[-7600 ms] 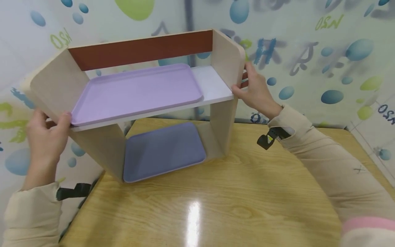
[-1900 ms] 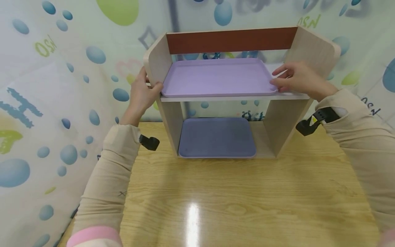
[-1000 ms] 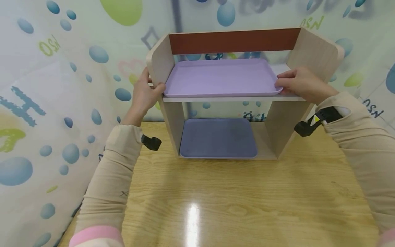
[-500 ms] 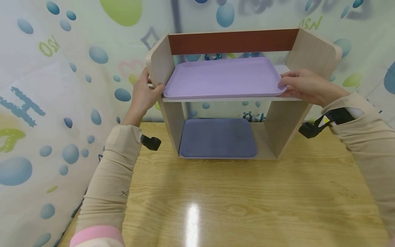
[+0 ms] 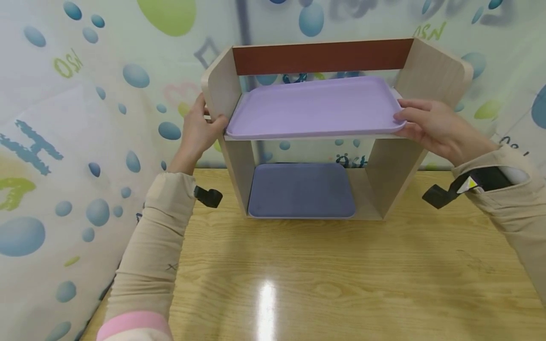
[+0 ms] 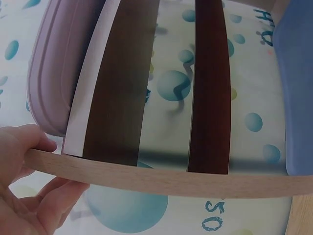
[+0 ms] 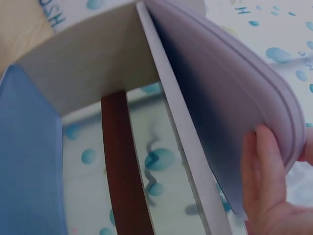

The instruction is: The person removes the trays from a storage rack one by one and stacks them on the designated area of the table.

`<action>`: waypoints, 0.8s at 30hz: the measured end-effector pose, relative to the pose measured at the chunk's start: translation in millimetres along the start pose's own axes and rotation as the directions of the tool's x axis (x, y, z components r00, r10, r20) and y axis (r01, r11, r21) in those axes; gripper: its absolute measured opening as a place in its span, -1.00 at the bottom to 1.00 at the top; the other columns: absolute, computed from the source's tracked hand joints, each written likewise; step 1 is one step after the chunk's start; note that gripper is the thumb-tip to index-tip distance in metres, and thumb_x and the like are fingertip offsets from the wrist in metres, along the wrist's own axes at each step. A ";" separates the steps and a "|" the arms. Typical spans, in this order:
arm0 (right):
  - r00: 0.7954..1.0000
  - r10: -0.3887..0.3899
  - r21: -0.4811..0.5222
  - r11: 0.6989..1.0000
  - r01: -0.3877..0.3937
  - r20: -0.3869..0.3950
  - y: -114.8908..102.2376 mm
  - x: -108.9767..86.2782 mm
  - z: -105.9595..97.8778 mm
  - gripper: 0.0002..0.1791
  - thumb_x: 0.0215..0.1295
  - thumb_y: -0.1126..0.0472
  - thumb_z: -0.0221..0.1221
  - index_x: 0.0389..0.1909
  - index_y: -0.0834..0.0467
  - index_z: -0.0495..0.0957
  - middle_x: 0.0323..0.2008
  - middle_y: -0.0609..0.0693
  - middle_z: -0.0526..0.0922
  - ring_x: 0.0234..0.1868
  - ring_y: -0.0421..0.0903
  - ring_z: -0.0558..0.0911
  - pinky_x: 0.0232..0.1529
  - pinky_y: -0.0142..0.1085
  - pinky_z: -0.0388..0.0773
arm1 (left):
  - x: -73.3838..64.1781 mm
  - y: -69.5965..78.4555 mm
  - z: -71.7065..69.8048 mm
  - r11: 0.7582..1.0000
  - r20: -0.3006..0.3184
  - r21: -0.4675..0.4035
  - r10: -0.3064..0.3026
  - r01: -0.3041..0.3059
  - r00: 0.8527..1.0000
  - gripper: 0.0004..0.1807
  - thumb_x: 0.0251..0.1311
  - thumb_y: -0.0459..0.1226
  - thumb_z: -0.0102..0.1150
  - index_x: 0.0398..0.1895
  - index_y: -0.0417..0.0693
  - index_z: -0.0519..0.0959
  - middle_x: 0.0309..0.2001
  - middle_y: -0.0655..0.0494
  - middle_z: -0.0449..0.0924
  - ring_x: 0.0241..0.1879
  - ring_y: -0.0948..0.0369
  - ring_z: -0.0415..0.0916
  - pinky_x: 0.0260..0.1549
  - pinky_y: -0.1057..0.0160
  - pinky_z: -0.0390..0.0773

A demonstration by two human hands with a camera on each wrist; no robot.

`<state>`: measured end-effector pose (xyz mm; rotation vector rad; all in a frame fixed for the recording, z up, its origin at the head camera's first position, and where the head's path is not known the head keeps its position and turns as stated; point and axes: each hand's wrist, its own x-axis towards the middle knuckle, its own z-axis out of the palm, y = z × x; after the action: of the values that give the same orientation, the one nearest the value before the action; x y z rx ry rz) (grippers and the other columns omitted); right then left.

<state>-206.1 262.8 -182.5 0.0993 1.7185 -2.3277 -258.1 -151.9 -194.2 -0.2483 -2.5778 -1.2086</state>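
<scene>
A light-wood two-level shelf rack (image 5: 394, 180) stands on the table. On its upper board lies a purple tray (image 5: 315, 106), its right end raised off the board in the right wrist view. My right hand (image 5: 439, 125) pinches that end, thumb on top and fingers (image 7: 266, 171) underneath. My left hand (image 5: 198, 135) grips the rack's left side panel (image 6: 171, 181), thumb inside by the tray's near left corner and fingers outside. A blue-grey tray (image 5: 302, 192) rests on the lower level, against the left side.
The wooden table (image 5: 307, 265) extends in front of the rack. A patterned curtain (image 5: 106, 118) hangs close behind and to the left. A reddish-brown back rail (image 5: 324, 57) runs across the rack's top.
Earlier both hands held the rack's sides and it stood at an angle. My right hand has since taken the purple tray's right end, lifting it and drawing it rightward. My left hand stays put.
</scene>
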 end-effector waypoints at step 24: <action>0.987 -0.151 0.371 0.921 0.118 0.060 35.3 -50.8 -23.3 -0.44 0.25 0.49 -0.14 0.24 0.00 0.25 -0.04 0.06 0.46 -0.08 -0.04 0.53 -0.09 -0.30 0.44 | 0.3 0.2 0.4 1.000 0.004 0.011 -0.003 0.003 1.000 -0.41 0.12 -0.19 -0.06 0.26 0.02 0.10 0.08 -0.10 0.34 -0.09 0.01 0.41 -0.11 0.08 0.45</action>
<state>-150.7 283.1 -212.3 -0.0570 1.2678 -2.6865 -258.4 -151.5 -194.2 -0.2450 -2.5879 -1.1959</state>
